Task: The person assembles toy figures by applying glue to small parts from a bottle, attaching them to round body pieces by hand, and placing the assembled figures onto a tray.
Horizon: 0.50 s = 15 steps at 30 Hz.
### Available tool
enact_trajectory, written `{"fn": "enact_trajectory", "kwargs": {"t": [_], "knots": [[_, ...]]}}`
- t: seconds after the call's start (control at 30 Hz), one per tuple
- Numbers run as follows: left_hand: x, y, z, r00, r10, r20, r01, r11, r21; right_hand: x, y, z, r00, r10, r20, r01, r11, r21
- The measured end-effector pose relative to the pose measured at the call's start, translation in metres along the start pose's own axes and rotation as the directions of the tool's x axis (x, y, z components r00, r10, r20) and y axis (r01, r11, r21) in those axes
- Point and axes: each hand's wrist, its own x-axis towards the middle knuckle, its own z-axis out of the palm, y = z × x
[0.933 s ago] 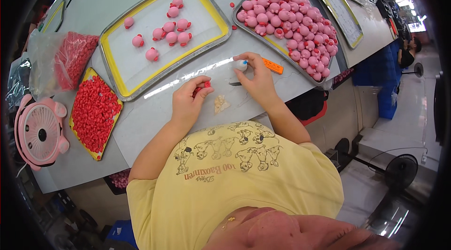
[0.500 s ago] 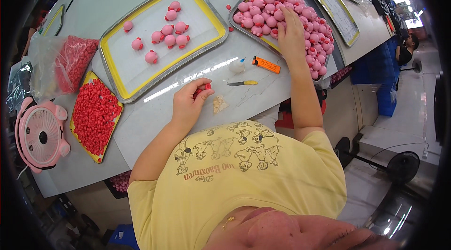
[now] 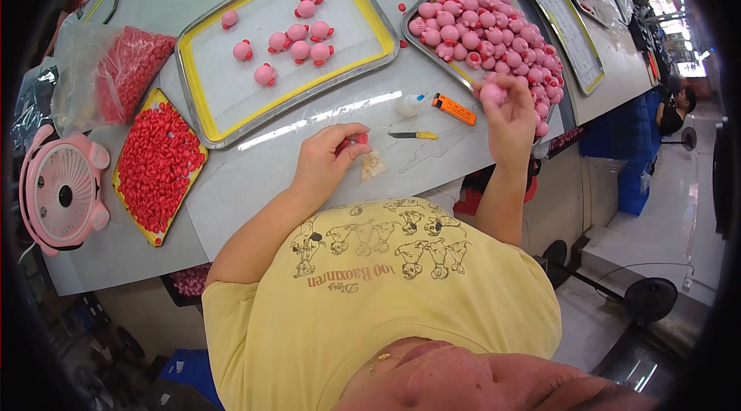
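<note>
The right hand [image 3: 512,122] grips a pink ball [image 3: 492,93] (round, no long axis showing) beside the tray [image 3: 437,58], well right of the left hand [image 3: 327,155], which pinches a red piece [image 3: 363,138].

We are gripping a round pink ball [image 3: 494,92] near the tray [image 3: 463,71] with the right fingers [image 3: 523,94] and pinching a small, partly hidden red piece [image 3: 363,138] with the left fingers [image 3: 349,130].

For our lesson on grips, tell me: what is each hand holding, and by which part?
The right hand holds a pink ball by its sides; the left hand holds a small red piece, its gripped part too hidden to tell.
</note>
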Motion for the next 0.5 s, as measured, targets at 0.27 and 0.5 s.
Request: {"fn": "enact_trajectory", "kwargs": {"t": [0.27,0.5], "knots": [[0.001,0.004,-0.001,0.998,-0.052,0.038,0.054,0.998,-0.043,-0.05,0.008,0.042,0.918,-0.141,0.372,0.121,0.99,0.078],[-0.003,0.003,-0.001,0.998,-0.016,0.066,0.016,1.0,0.0,-0.062,0.02,0.067,0.911,0.008,0.412,-0.016,1.0,0.016]]}}
